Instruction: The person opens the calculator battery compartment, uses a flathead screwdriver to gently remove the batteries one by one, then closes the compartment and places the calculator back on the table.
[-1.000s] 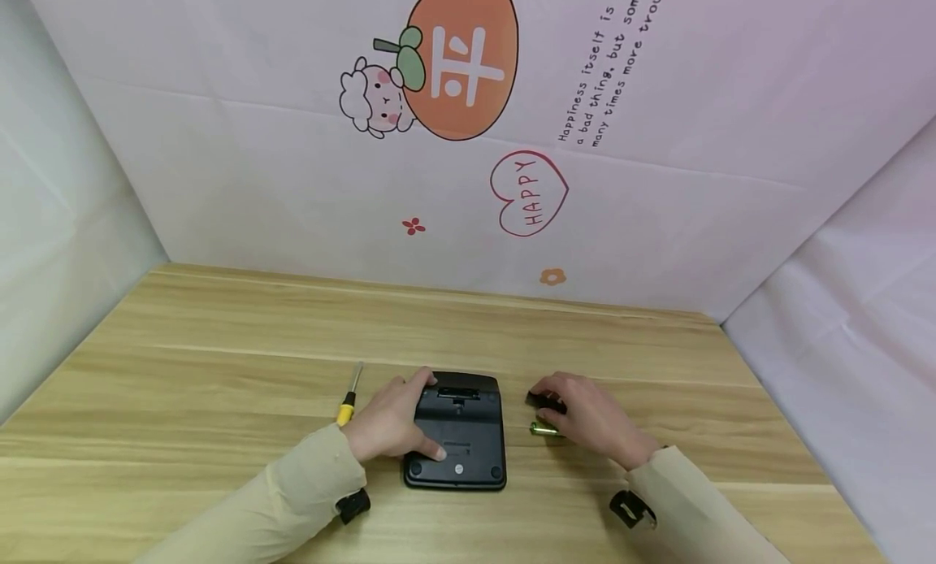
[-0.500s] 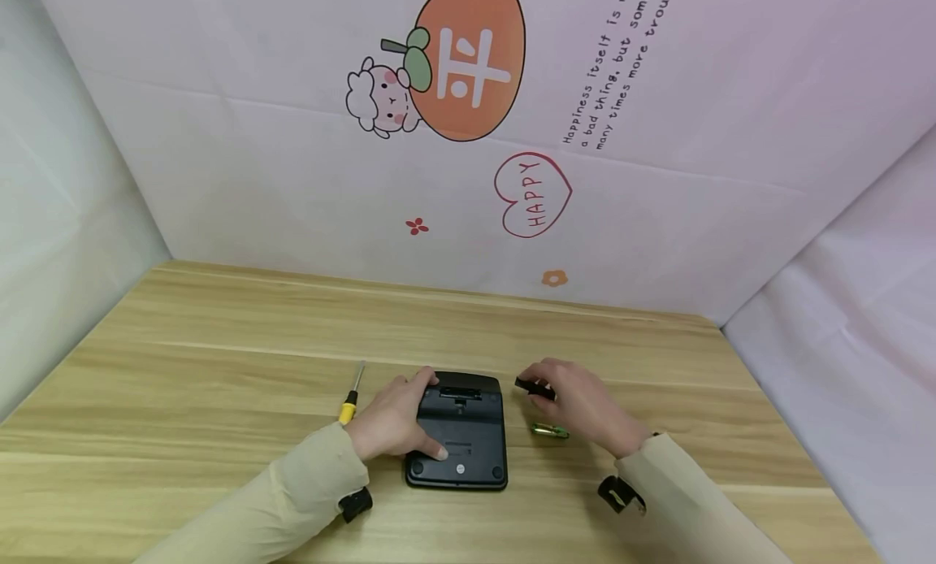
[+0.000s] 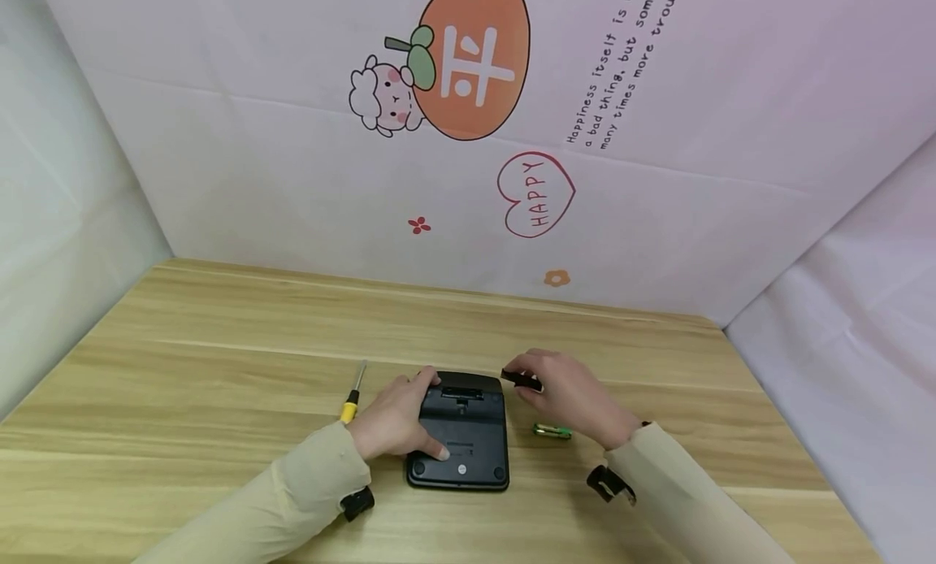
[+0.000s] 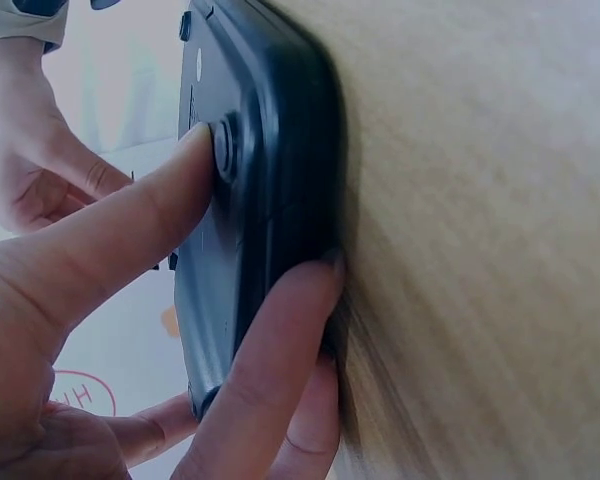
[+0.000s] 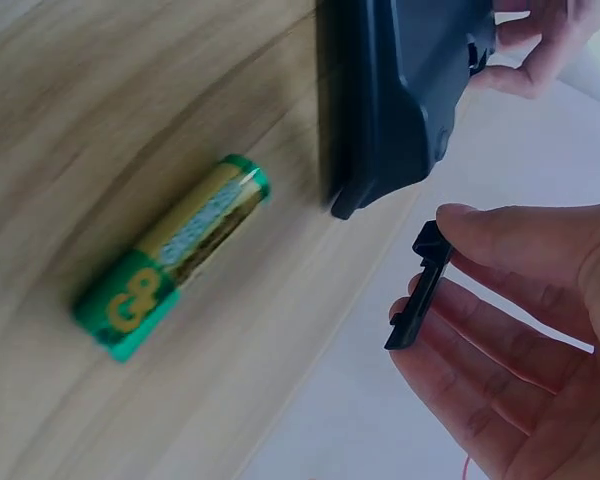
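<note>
A black desk calculator (image 3: 468, 434) lies face down on the wooden table, its battery compartment (image 3: 462, 393) uncovered near the far end. My left hand (image 3: 395, 418) grips its left side. In the left wrist view the thumb presses on the back by a round rubber foot (image 4: 223, 148), with fingers (image 4: 280, 370) along the edge. My right hand (image 3: 570, 389) pinches a small black battery cover (image 5: 420, 290) between thumb and fingertips, right by the calculator's far right corner. On the table below that hand lies a green and gold battery (image 5: 175, 255).
A screwdriver (image 3: 351, 401) with a yellow and black handle lies left of the calculator, partly behind the left hand. A white printed sheet (image 3: 292, 182) rises at the table's far edge, and white cloth (image 3: 855, 288) hangs at the sides.
My right hand has lifted the battery cover from beside the battery and carried it left to the calculator's far corner. The battery now shows fully. My left hand keeps its grip.
</note>
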`<state>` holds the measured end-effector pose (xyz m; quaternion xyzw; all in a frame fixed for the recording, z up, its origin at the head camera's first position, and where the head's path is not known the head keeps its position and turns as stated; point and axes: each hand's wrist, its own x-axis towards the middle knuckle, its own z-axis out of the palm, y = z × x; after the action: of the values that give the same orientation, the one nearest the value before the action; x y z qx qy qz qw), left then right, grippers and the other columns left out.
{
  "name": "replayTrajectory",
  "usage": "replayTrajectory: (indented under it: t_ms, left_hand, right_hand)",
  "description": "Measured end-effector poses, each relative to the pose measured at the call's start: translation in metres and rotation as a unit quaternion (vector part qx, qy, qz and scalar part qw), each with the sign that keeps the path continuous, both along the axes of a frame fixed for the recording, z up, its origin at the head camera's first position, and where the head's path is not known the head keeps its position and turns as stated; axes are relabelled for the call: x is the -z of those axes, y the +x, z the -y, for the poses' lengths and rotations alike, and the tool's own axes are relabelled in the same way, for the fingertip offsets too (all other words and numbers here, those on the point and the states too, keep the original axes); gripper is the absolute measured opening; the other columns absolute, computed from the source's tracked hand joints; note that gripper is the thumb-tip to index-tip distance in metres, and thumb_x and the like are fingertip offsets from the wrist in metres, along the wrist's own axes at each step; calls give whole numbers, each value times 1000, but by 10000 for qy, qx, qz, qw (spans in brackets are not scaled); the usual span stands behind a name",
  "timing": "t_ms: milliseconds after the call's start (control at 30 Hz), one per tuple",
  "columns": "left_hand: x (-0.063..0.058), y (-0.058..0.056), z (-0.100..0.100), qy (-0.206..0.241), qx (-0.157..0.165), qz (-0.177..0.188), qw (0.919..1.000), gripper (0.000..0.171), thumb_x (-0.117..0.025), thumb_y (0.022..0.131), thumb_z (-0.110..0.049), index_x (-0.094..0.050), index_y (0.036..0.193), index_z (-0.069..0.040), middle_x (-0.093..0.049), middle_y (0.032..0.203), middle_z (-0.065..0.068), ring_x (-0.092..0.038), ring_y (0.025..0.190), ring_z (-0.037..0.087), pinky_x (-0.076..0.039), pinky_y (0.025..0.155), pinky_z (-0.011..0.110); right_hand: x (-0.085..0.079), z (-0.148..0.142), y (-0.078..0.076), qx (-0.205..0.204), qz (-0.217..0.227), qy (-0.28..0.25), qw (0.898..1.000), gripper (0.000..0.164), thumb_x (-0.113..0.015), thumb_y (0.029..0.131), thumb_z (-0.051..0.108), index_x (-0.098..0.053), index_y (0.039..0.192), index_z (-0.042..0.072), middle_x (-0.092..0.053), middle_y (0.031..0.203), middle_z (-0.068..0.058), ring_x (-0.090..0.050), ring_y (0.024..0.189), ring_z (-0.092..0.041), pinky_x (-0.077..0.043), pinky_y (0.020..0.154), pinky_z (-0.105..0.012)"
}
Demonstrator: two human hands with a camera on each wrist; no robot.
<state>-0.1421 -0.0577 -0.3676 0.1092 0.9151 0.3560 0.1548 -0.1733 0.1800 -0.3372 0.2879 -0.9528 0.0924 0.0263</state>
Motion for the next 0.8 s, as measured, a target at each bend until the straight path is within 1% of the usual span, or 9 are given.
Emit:
replayTrajectory:
  t_ms: [300,500,800]
  left_hand:
    - [1,-1,-1,-35,8,32,10000,88,-91,63,-27,-44,136,-13,-50,129,22,-51,113,35,-45,93,51]
    - [0,-1,0,-16,2,60,10000,88,-91,63,-26,-44,136,-13,-50,127,22,-51,111,34,-45,92,51]
    - [1,-2,1,-65,52,50,10000,86,-91,63,-27,-44,134,-13,-51,125,21,-51,109,33,-45,91,50]
  right_hand:
    - [-7,17,2,-206,63,187,9996,26,-73,84,13,-69,109,10,-69,102,-3,-66,89,-15,-54,75,-33]
    - [-4,27,2,-466,45,101,9989,26,-74,84,14,-69,110,10,-69,105,-3,-66,91,-16,-54,76,-33]
    - [0,37,0,-488,165,-18,9987,26,-74,84,14,-70,110,12,-69,107,-2,-66,91,-14,-54,77,-32]
